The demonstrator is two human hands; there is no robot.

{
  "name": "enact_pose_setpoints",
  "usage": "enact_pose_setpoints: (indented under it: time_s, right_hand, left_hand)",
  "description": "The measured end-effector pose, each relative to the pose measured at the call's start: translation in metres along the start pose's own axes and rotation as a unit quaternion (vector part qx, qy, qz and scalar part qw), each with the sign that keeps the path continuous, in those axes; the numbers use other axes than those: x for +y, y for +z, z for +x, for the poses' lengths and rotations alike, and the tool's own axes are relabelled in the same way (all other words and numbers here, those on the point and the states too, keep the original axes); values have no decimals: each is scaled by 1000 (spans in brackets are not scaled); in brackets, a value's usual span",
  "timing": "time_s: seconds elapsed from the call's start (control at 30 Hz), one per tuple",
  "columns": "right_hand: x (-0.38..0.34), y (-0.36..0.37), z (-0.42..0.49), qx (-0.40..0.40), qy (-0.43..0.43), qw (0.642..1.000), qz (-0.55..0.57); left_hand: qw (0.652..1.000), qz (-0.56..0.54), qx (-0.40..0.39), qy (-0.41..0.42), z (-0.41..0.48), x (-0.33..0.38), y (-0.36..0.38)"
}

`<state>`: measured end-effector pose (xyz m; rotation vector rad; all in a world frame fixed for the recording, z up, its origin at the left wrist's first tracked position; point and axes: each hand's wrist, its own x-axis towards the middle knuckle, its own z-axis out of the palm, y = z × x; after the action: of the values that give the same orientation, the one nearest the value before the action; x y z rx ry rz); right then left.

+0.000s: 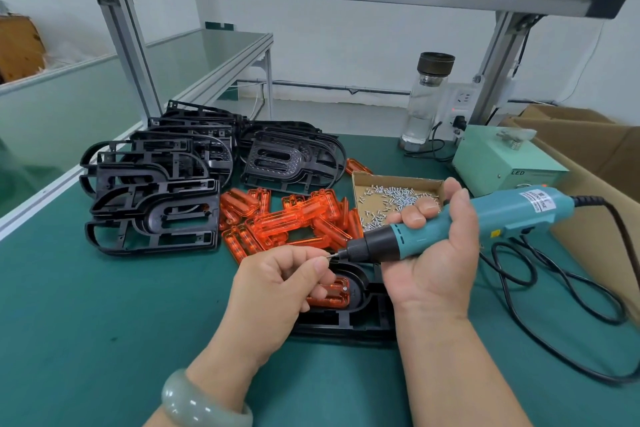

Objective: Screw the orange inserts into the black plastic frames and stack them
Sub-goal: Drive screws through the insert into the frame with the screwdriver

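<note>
Both hands hang over a black frame: right hand grips the screwdriver, left hand pinches a screw at its bit; cardboard tray holds screws.

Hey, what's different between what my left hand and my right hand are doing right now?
The left hand pinches the bit tip, while the right hand grips the teal screwdriver. The left wrist wears a pale green bangle; the right wrist is bare. Both hover over the black frame holding an orange insert.
</note>
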<state>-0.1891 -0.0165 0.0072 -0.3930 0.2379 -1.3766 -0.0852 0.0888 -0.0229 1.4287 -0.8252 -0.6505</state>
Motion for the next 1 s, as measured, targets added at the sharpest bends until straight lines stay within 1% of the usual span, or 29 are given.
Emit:
enact_pose_setpoints:
  time_s: [0.2,0.53,0.7,0.9,1.0]
  right_hand:
    - [-2,0,0,-16,-12,1000,0]
    - [1,-1,-1,-66,-23,998,-8]
    - [3,0,-1,-57,-23,998,5]
    - [6,1,-2,-54,-20,998,17]
    - [4,1,-2,-57,-18,998,19]
  left_hand:
    - [1000,-10,2,1,0,0,-2]
    - [999,31,3,17,3,-1,-4]
    - [998,50,12,40,3,-1,-1]
    - [996,41,39,70,4,-3,-1]
    - [996,30,29,74,4,-2,-1]
